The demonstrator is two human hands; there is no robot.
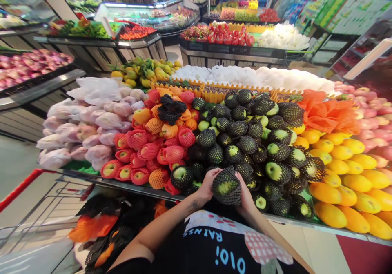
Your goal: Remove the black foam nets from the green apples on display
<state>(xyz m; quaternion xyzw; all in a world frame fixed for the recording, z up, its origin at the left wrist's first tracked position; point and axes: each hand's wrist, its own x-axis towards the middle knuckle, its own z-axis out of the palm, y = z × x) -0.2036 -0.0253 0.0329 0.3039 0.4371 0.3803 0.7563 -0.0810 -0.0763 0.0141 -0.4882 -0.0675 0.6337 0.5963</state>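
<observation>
Between my two hands is a green apple [227, 187] in a black foam net, held close to my body over the display's front edge. My left hand [210, 183] grips its left side, and my right hand [244, 191] wraps its right side; some fingers are hidden behind the fruit. Just beyond lies a pile of green apples [233, 153] in black nets, a few of them bare. To its left are red apples [139, 139] in red and orange nets, with a bunch of black netting [170, 109] on top.
White-wrapped fruit [101, 129] fills the display's left end. Yellow mangoes [343, 176] and loose orange netting [327, 112] lie on the right. A wire cart [39, 202] with a red handle stands at left, beside discarded nets [101, 221] below the display.
</observation>
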